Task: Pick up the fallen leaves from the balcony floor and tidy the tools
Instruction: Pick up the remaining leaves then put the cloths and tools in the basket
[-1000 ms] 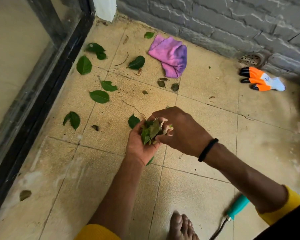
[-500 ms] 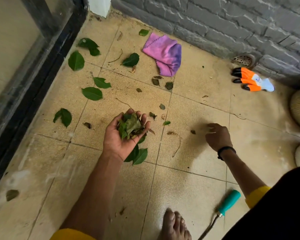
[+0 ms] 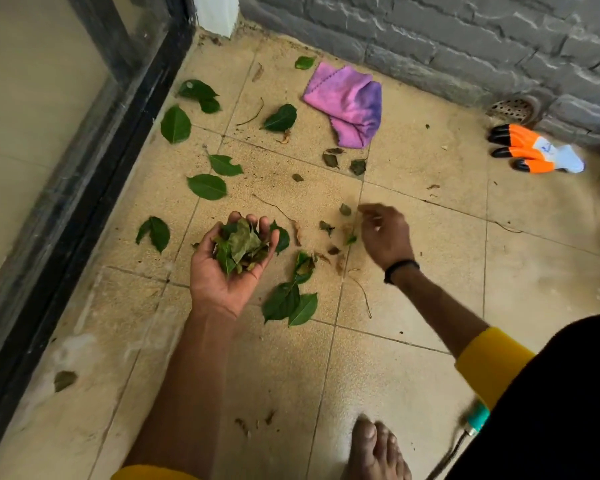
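Observation:
My left hand (image 3: 219, 285) is palm up over the tiled floor and cups a pile of gathered leaves (image 3: 239, 245), fingers curled round it. My right hand (image 3: 385, 237) hovers low to its right, blurred, fingertips pointing at small dry leaf bits (image 3: 344, 209). Whether it pinches anything is unclear. Several green leaves lie loose on the floor: a pair (image 3: 290, 304) just below my left hand, one (image 3: 207, 186) above it, and others (image 3: 175, 123) by the door frame. An orange garden glove (image 3: 530, 150) lies at the far right and a teal-handled tool (image 3: 477, 419) pokes out at the lower right.
A purple cloth (image 3: 347, 102) lies crumpled near the grey brick wall (image 3: 430, 32). A floor drain (image 3: 511, 107) sits in the wall's corner above the glove. The black sliding door frame (image 3: 94, 161) bounds the left side. My bare foot (image 3: 374, 448) stands at the bottom.
My right hand left my left palm, reached right to the floor, and has now swung back left toward the small leaf bits. My left hand still cups the pile.

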`<state>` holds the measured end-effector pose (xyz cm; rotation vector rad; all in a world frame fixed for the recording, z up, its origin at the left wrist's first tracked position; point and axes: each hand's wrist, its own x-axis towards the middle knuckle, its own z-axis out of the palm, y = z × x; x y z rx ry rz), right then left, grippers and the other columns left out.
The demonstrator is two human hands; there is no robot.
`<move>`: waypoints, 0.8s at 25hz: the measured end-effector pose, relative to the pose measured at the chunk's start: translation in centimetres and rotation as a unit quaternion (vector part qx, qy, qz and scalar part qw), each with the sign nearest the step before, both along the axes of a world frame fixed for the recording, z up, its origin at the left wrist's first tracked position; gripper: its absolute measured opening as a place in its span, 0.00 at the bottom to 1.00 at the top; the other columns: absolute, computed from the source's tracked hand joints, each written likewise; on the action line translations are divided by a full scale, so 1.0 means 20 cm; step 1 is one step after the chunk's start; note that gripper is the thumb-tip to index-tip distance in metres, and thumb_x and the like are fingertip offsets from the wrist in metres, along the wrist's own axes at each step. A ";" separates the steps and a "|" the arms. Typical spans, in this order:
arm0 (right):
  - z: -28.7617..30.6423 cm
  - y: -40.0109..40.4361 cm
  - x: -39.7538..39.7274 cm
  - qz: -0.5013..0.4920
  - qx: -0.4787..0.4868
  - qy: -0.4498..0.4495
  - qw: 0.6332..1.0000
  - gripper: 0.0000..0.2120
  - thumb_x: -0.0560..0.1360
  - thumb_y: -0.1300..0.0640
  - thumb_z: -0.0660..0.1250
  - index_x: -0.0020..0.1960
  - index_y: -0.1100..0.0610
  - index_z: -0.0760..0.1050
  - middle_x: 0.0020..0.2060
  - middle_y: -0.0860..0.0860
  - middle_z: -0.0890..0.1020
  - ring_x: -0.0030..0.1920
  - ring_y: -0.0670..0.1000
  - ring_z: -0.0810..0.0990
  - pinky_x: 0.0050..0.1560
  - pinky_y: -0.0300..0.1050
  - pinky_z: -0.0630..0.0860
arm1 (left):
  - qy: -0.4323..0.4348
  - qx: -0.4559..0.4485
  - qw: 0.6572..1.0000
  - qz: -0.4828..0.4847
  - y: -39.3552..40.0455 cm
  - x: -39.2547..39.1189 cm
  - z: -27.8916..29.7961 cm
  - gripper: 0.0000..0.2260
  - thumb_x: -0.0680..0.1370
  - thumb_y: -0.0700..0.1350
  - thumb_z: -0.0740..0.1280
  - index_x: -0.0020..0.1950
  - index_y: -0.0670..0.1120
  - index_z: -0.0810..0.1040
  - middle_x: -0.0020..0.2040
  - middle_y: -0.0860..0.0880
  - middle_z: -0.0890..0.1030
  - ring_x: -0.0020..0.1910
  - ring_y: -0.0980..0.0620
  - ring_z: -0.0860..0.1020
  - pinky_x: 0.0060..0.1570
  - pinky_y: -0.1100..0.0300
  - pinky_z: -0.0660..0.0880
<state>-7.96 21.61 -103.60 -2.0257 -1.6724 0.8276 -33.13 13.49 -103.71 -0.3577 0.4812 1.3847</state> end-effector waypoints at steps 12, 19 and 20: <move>-0.25 -0.05 -0.54 0.188 0.058 -0.075 0.978 0.23 0.72 0.30 0.65 0.55 0.47 0.79 0.55 0.50 0.77 0.57 0.51 0.73 0.58 0.51 0.72 | 0.033 -0.003 0.999 0.018 -0.14 -0.12 -0.03 0.14 0.83 0.50 0.58 0.54 0.44 0.80 0.55 0.42 0.80 0.60 0.42 0.79 0.68 0.43 0.73; -0.20 -0.32 -0.38 0.395 0.130 -0.104 0.903 0.08 0.76 0.53 0.65 0.52 0.55 0.79 0.53 0.52 0.77 0.53 0.52 0.72 0.54 0.55 0.73 | 0.039 -0.009 0.999 0.024 -0.14 -0.13 -0.03 0.13 0.83 0.50 0.59 0.54 0.45 0.80 0.55 0.43 0.80 0.61 0.42 0.79 0.65 0.42 0.74; -0.18 -0.32 -0.31 0.378 0.153 -0.098 0.908 0.07 0.76 0.54 0.66 0.50 0.56 0.79 0.52 0.51 0.78 0.53 0.52 0.73 0.54 0.54 0.73 | 0.039 -0.008 0.999 0.024 -0.13 -0.12 -0.03 0.13 0.83 0.50 0.59 0.53 0.45 0.80 0.55 0.43 0.80 0.61 0.42 0.79 0.65 0.42 0.74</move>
